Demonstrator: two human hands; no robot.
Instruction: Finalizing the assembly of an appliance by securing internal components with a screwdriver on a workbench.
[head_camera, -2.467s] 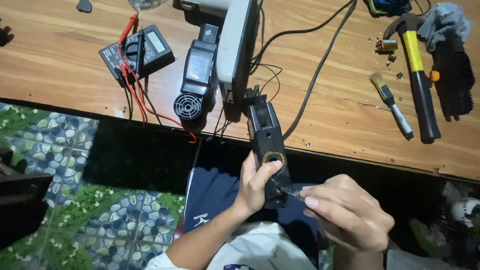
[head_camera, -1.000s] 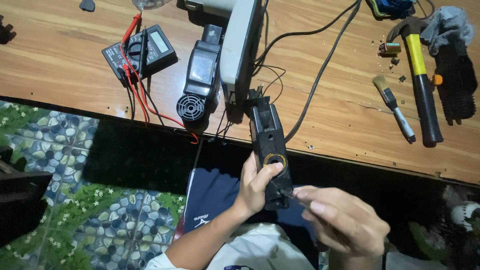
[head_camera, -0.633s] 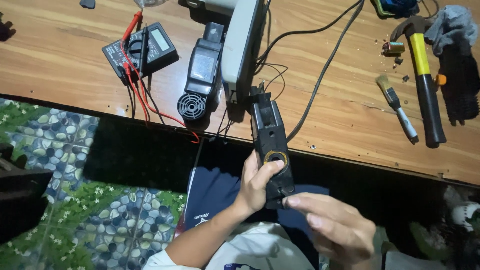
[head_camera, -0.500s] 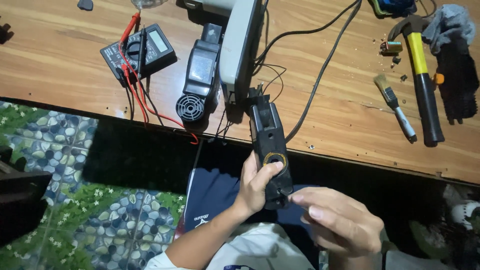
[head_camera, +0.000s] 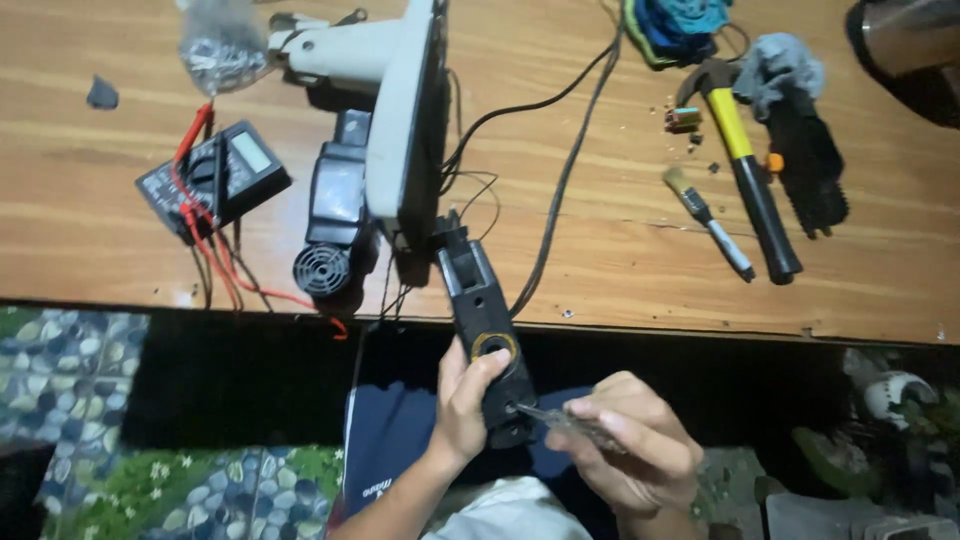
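Low centre, my left hand (head_camera: 462, 412) grips the long black plastic speaker housing (head_camera: 487, 335), its axis running up-frame, while my right hand (head_camera: 630, 455) pinches a thin screwdriver (head_camera: 555, 418) pointing left into it.

Long black speaker module (head_camera: 487, 330) — gold-ringed, tilted off table edge; slim screwdriver (head_camera: 560, 420) at its lower end.

On the table (head_camera: 620, 260), the multimeter (head_camera: 215, 180) lies left, the hammer (head_camera: 750, 170) right.

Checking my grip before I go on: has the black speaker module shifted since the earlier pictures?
No. The black speaker module keeps its upper end on the wooden table edge, left hand gripping its lower end as before.
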